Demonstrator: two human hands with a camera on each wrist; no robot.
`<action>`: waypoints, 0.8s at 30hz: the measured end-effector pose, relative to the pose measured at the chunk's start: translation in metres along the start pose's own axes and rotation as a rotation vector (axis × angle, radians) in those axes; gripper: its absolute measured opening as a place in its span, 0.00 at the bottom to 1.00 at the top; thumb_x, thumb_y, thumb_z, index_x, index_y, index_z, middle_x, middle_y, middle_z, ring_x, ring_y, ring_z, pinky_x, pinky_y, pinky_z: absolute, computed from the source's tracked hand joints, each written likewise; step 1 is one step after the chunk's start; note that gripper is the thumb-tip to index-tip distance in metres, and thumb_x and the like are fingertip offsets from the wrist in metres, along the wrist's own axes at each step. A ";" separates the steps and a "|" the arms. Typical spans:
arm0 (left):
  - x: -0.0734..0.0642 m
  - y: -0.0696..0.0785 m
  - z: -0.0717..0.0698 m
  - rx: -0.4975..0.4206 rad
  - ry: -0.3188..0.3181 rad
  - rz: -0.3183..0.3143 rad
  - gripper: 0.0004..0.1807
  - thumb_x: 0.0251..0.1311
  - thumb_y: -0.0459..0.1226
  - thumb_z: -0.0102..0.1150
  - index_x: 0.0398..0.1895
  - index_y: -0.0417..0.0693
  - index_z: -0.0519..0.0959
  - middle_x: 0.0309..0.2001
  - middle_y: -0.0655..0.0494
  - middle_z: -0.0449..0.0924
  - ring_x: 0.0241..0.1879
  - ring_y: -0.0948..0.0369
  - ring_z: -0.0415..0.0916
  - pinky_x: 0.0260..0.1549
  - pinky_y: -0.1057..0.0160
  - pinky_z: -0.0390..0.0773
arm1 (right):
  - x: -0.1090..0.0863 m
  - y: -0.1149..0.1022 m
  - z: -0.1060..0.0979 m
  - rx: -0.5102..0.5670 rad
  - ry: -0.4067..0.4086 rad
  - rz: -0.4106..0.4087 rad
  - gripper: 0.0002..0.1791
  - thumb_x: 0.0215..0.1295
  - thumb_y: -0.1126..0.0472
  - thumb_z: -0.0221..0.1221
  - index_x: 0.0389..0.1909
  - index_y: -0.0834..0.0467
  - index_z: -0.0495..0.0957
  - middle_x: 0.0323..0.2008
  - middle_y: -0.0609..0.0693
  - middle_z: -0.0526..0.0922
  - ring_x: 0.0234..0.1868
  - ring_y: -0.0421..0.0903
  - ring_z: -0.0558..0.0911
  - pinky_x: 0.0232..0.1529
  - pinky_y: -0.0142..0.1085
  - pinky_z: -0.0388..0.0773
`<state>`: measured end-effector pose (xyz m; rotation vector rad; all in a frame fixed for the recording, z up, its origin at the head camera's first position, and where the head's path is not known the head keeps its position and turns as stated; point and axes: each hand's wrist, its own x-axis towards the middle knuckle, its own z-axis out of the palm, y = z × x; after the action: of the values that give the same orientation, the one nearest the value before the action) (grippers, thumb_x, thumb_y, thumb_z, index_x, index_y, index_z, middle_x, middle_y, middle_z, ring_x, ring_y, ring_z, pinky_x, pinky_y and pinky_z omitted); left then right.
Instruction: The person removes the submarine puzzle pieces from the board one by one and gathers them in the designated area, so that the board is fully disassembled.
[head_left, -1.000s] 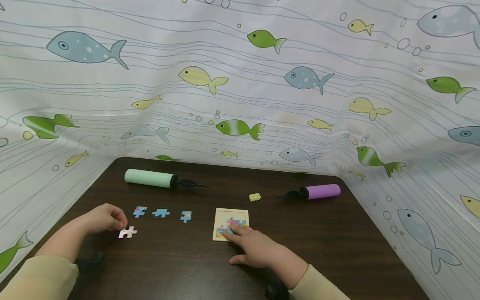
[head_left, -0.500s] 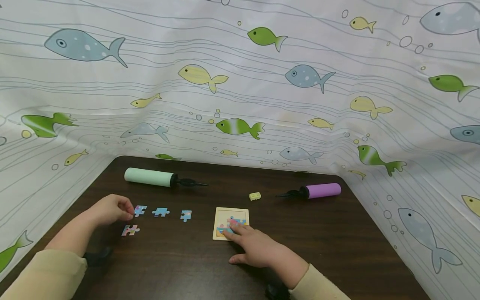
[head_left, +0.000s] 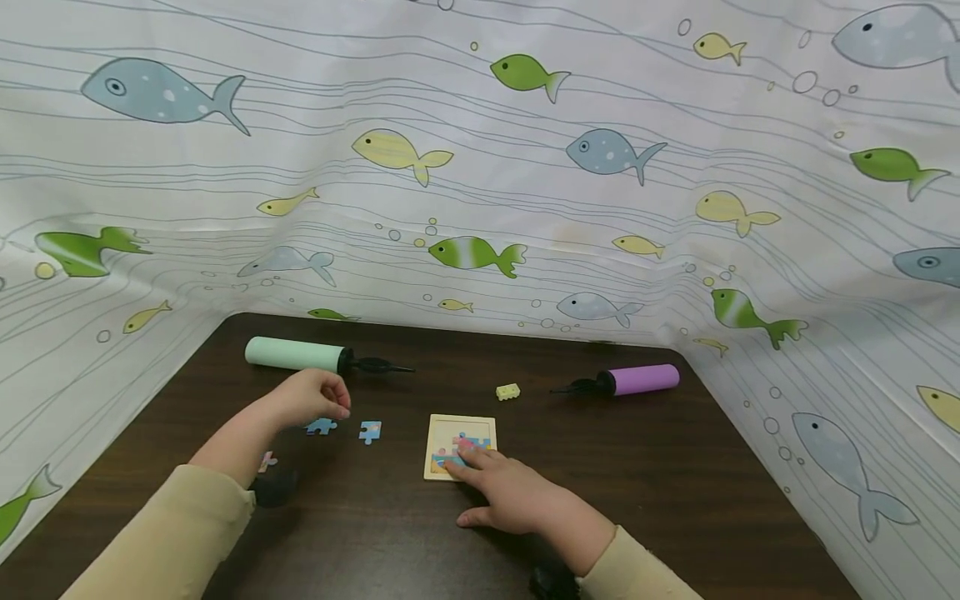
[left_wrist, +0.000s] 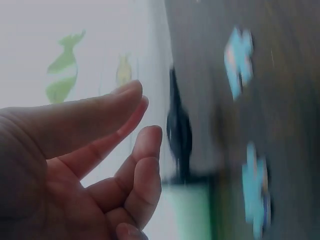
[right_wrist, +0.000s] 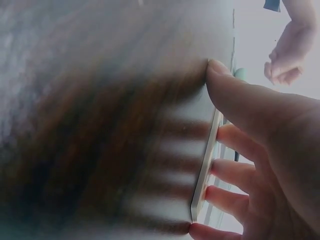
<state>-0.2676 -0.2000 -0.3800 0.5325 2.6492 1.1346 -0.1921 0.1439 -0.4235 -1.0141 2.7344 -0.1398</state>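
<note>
My left hand [head_left: 311,397] hovers over the table's left side, above a blue jigsaw piece [head_left: 321,426]. Its fingers are loosely bent, and the left wrist view shows nothing between thumb and fingertips. Just to the right lies a second blue jigsaw piece [head_left: 370,431]. A pink jigsaw piece [head_left: 267,461] peeks out from behind the left forearm, which hides another blue piece. My right hand [head_left: 506,492] rests with spread, fairly straight fingers on the lower edge of a square puzzle board [head_left: 441,425]. Several fitted pieces fill the board's lower part, partly under the fingers.
A mint-green hand pump [head_left: 295,354] lies at the back left, its black nozzle pointing right. Toward the back right is a purple pump [head_left: 643,380]. Between them sits a small yellow toy brick [head_left: 507,392]. A fish-print sheet [head_left: 480,200] surrounds the dark table [head_left: 360,533].
My left hand has travelled right and away from the pink piece, past the leftmost blue piece, which its arm now covers. The pink piece shifted slightly earlier. My right hand has stayed put.
</note>
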 end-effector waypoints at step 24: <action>0.078 0.064 0.123 0.084 -0.139 -0.059 0.13 0.52 0.29 0.70 0.38 0.51 0.81 0.30 0.54 0.76 0.23 0.59 0.67 0.24 0.62 0.68 | 0.000 0.002 -0.001 0.018 -0.022 -0.008 0.42 0.65 0.34 0.55 0.77 0.44 0.56 0.77 0.48 0.51 0.74 0.55 0.55 0.60 0.58 0.66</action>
<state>-0.2824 -0.0474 -0.4213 0.5244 2.5837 0.9373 -0.1940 0.1454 -0.4234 -1.0153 2.7051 -0.1542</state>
